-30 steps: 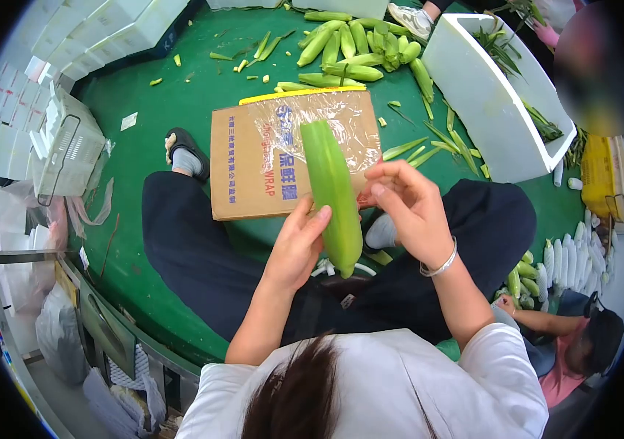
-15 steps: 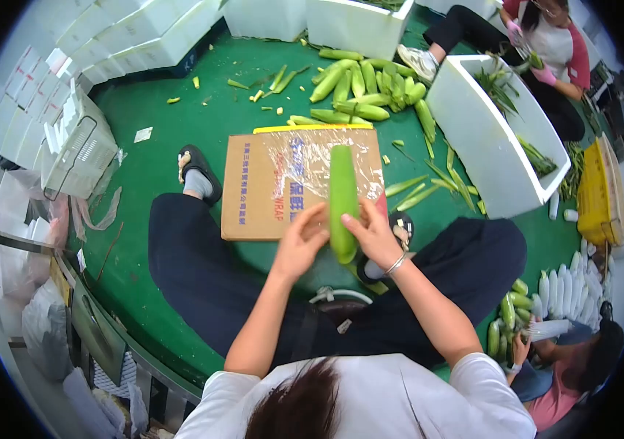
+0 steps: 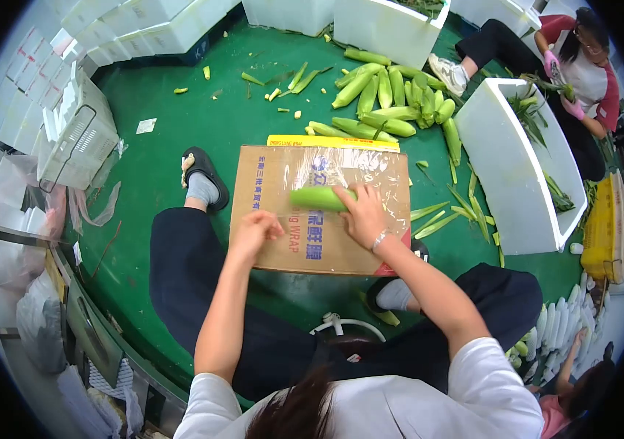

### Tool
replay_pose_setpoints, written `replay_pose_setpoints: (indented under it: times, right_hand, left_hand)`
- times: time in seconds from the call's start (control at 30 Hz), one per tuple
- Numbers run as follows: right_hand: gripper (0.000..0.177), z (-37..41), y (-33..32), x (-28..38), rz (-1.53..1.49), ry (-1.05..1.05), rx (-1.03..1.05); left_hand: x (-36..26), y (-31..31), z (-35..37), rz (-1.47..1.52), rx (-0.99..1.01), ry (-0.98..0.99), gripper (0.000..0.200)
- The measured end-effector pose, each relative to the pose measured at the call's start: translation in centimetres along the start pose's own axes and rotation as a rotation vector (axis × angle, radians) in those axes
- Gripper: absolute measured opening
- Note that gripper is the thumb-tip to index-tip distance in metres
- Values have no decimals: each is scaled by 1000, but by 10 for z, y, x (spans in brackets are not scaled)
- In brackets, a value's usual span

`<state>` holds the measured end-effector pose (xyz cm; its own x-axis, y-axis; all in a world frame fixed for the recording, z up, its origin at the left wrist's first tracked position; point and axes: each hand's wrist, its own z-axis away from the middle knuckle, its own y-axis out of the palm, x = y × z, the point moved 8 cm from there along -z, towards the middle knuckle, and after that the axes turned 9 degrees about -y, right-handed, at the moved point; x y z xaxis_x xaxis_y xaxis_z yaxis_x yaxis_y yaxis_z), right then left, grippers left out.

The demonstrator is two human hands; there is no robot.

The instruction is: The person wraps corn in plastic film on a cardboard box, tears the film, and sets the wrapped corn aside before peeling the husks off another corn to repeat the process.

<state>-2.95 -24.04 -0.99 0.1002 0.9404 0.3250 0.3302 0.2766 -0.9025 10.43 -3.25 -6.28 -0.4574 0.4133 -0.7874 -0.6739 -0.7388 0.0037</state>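
Observation:
An ear of corn (image 3: 316,197) in its green husk lies sideways over the top of a cardboard box (image 3: 264,183) in front of me. My right hand (image 3: 365,216) is closed around its right end. Left of the corn and lower, my left hand (image 3: 255,234) hovers over the box with its fingers curled together; whatever they may pinch is too fine to make out. Shiny clear plastic film (image 3: 374,172) covers part of the box top. Along the box's far edge sits a yellow cling wrap carton (image 3: 334,142).
Several husked corn ears (image 3: 392,91) are heaped on the green floor beyond the box. A white foam box (image 3: 498,146) holding leaves stands at right, beside a seated co-worker (image 3: 583,66). Another person (image 3: 583,388) works among wrapped ears at lower right. A crate (image 3: 81,146) stands left.
The corn has gone from upright between both hands to lying sideways on the box under my right hand. My left hand has come away from it to the left. The view has shifted.

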Motion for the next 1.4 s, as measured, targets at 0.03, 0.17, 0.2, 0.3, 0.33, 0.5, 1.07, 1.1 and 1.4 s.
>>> replay_pose_setpoints:
  times: [0.03, 0.17, 0.2, 0.3, 0.33, 0.5, 1.07, 1.1, 1.4]
  right_hand:
    - [58, 7, 1, 7, -68, -76, 51]
    - [58, 5, 12, 2, -317, -215, 253]
    - [58, 0, 10, -9, -309, -197, 242]
    - [59, 2, 13, -28, -419, -151, 415]
    - [57, 10, -7, -37, -392, -18, 177]
    - [33, 88, -40, -19, -11, 137, -36]
    - [57, 65, -9, 4, 34, 338, -140]
    - [54, 39, -3, -19, 70, 398, -62]
    - [42, -18, 88, -28, -584, 13, 740]
  left_hand:
    - [-9, 5, 12, -11, 1, -20, 23]
    - [-45, 62, -3, -22, -30, 426, 21]
    - [-51, 83, -9, -282, -58, 551, 26]
    - [-55, 134, 9, -1021, -128, 877, 54]
    - [-55, 136, 11, -1027, -107, 885, 54]
    - [-56, 146, 5, -1326, -61, 865, 82]
    - [-46, 141, 36, -1181, -163, 952, 65]
    - [-54, 139, 27, -1166, -210, 981, 64]
    - [-38, 156, 15, -1272, -86, 1038, 58]
